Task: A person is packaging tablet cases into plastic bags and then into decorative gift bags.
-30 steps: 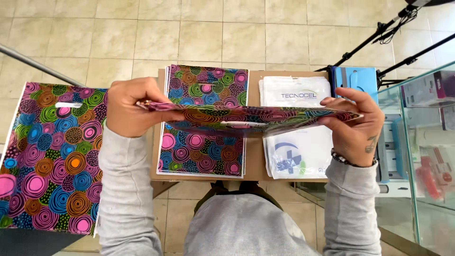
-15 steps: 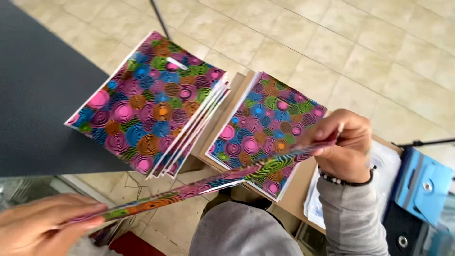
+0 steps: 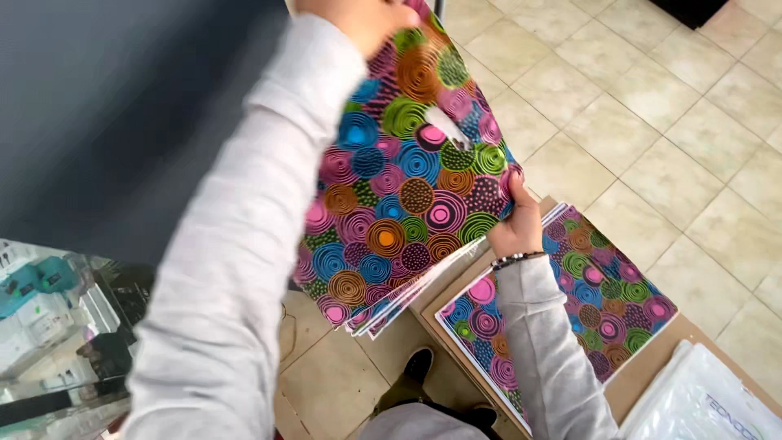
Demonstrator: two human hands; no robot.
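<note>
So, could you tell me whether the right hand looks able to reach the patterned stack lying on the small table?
Probably yes: the right hand grips the edge of the raised bag just above the stack, with nothing between them, though it is occupied.

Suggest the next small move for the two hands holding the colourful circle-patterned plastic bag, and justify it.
Probably lower the colourful circle-patterned plastic bag flat onto the matching stack of bags beneath it. The left hand holds its top edge and the right hand its side, directly over that stack.
</note>
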